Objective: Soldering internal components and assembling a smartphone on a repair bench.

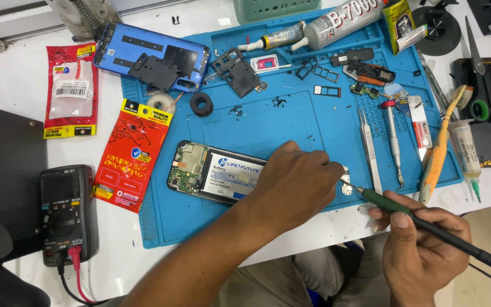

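On the blue silicone repair mat [291, 119], the opened smartphone with its back removed, showing a green circuit board and a white-labelled battery [214, 173], lies near the mat's front edge, left of centre. The left hand [294, 182] rests across the phone's right end, its fingers curled down and pinching a small silvery metal part [345, 181] just to the right of the phone. The right hand [421, 250] sits past the mat's front edge, fingers closed around the dark green-handled soldering iron [421, 219], whose tip touches that small part. On the mat's right side lie steel tweezers [370, 150], a red-capped precision screwdriver [393, 136] and a yellow-handled brush [439, 150], side by side. At the mat's back left corner rests a blue phone back cover [120, 48]. Off the mat's left edge are a red foil packet [134, 153] and a black multimeter with red and black leads [66, 213].
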